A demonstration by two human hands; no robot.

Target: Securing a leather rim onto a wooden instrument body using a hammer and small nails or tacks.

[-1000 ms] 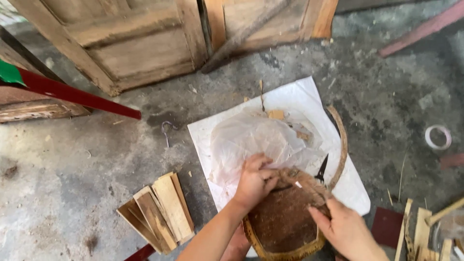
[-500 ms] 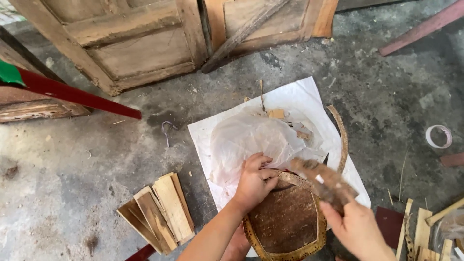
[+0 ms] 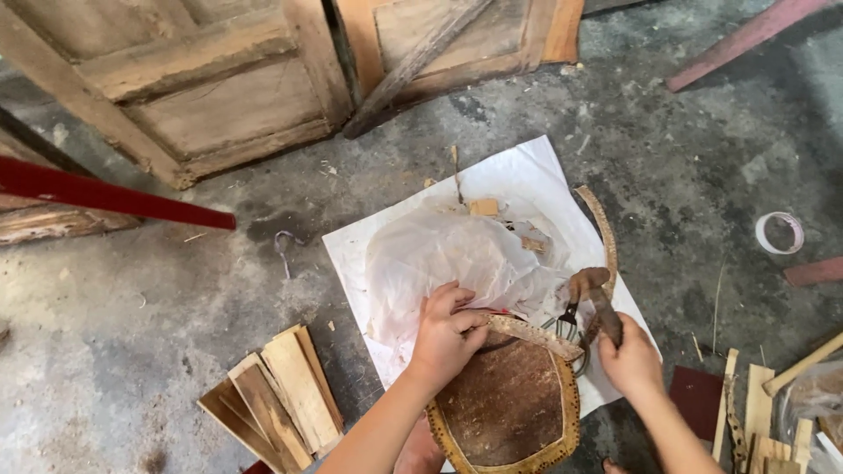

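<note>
A brown oval seat panel (image 3: 509,408) with a perforated yellowish rim lies on a white sheet (image 3: 527,175) spread over the concrete floor. My left hand (image 3: 446,333) presses on the panel's upper edge and grips a loose strip of its rim. My right hand (image 3: 629,355) is closed around a brown curved strip (image 3: 595,303) pulled up from the panel's right side. A small dark metal tool (image 3: 566,320) lies just left of that hand. Crumpled translucent plastic (image 3: 448,254) sits on the sheet behind the panel.
A bundle of short wood slats (image 3: 277,404) lies at lower left. Old wooden door frames (image 3: 211,96) lean at the back, with a red bar (image 3: 105,197) at left. A tape roll (image 3: 780,233) and more wood scraps (image 3: 764,412) lie at right. A curved strip (image 3: 604,230) rests on the sheet's right edge.
My right hand has lifted off the panel and moved up and to the right, pulling the brown strip away from the rim. My left hand has stayed on the panel's upper edge.
</note>
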